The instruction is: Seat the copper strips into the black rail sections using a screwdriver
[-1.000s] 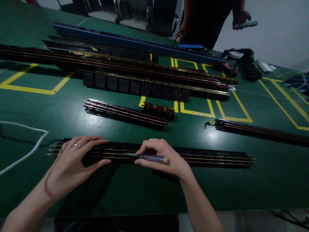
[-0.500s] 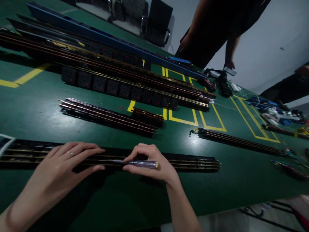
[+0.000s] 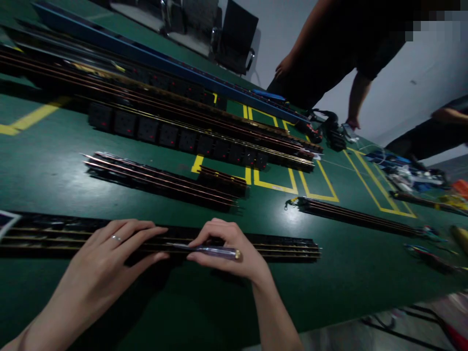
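Observation:
In the head view, a long black strip [image 3: 288,247] with brass-coloured bars along it lies across the near part of the table. My left hand [image 3: 109,253], a ring on one finger, rests over the strip. Its fingers reach across the top and its thumb lies along the near side, holding the strip. Between the thumb and fingertips of my right hand [image 3: 230,248] is a screwdriver [image 3: 219,251] with a clear purplish handle. Its thin shaft points left, with the tip over the bars just right of my left fingertips. Whether the tip touches them I cannot tell.
Beyond lie a shorter bundle of bars [image 3: 157,178], a row of black sockets [image 3: 148,128] and a long blue rail [image 3: 146,53]. Another bar strip [image 3: 358,215] lies to the right. A person [image 3: 329,53] stands across the green table [image 3: 256,302], a phone-like object [image 3: 349,131] at one hand.
My left hand has shifted a little right, closer to the screwdriver. The strip's right end sits further left. The person across the table has lowered the hand with the phone-like object.

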Demonstrator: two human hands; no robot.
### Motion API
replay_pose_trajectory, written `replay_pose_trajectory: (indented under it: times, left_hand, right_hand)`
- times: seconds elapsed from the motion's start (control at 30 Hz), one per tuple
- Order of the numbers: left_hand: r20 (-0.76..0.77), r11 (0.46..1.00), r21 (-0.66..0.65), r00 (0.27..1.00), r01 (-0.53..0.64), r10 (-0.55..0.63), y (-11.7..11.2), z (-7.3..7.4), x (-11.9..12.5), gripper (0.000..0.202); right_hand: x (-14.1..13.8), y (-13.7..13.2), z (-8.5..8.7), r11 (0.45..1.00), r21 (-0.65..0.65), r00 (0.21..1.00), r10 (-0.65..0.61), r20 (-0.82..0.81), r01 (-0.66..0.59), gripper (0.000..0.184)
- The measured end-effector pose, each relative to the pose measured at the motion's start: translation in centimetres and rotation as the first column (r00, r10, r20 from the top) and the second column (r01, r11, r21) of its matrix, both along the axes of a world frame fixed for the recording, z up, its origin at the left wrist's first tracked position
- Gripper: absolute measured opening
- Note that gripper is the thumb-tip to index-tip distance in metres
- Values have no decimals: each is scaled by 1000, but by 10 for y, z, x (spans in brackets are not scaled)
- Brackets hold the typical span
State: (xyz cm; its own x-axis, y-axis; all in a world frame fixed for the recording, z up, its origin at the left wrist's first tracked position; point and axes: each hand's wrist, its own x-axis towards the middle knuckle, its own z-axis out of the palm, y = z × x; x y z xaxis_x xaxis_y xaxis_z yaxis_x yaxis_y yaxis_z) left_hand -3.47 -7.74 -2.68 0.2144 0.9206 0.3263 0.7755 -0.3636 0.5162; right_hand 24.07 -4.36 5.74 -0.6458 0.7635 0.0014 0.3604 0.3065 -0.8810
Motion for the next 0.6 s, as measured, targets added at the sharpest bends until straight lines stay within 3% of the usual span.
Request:
replay_pose_trajectory:
  times: [0.13,0.2,0.27,0.37,0.47,0.6]
  left_hand:
    - [-153,997,58,986,-51,60,3,12,-47,40]
    - [-189,987,125,975,-98,120,3,16,-57,40]
    - [-199,985,158,974,-75,106,3,18,-50,47]
    - [-240,991,124,971,45,-14,2,21,-17,61]
    - [-271,994,111,962,23,8,3,22,9,52]
    - [-254,996,90,967,16,8,4,21,5,41]
  right_hand:
    - [5,0,3,998,1,998,-58,9,58,23]
    - [6,-1,3,997,11,997,-79,1,79,23]
    - [5,-2,2,995,20,996,-93,-10,93,23]
    - [4,-1,2,994,28,995,-102,-20,103,21]
    - [5,0,0,994,24,994,-110,-26,110,20]
    - [4,-1,-1,997,8,997,-71,-34,72,20]
